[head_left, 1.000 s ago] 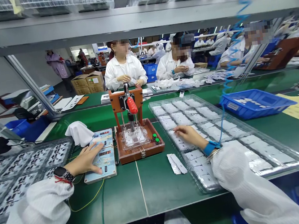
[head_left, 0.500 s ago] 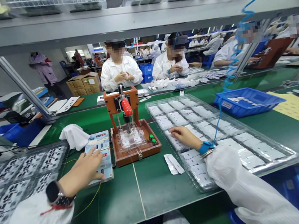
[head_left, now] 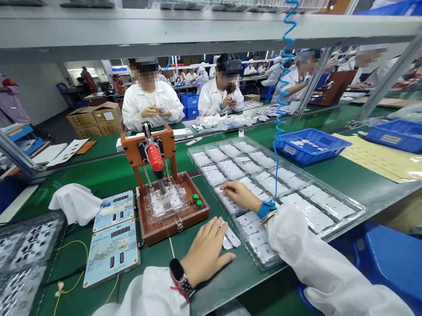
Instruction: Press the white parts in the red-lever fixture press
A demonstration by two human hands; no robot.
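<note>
My left hand (head_left: pixel 209 250), with a watch on its wrist, lies palm down with fingers stretched out. Its fingertips reach over small white flat pieces (head_left: pixel 230 238) on the green table, partly covering them. My right hand (head_left: pixel 242 195) is over the clear plastic tray (head_left: pixel 270 265) filled with white flat pieces in compartments. Its fingers are bent and close together at the tray's left side; what is between them, if anything, is hidden. A blue wrist strap (head_left: pixel 266 208) is on that wrist. Left of both hands stands a brown press fixture (head_left: pixel 175 223) with a red lever handle (head_left: pixel 155 157).
Two light-blue display boxes (head_left: pixel 111 252) with yellow wires lie left of the fixture. Beyond is a tray of dark parts (head_left: pixel 20 263). A white cloth (head_left: pixel 74 203), a blue bin (head_left: pixel 311 146) and a coiled blue cord (head_left: pixel 282 85) are around. Co-workers sit opposite.
My left hand has moved right from the display boxes to the loose white pieces. My right hand stays at the tray. The red digits on the boxes no longer show. The view has turned right.
</note>
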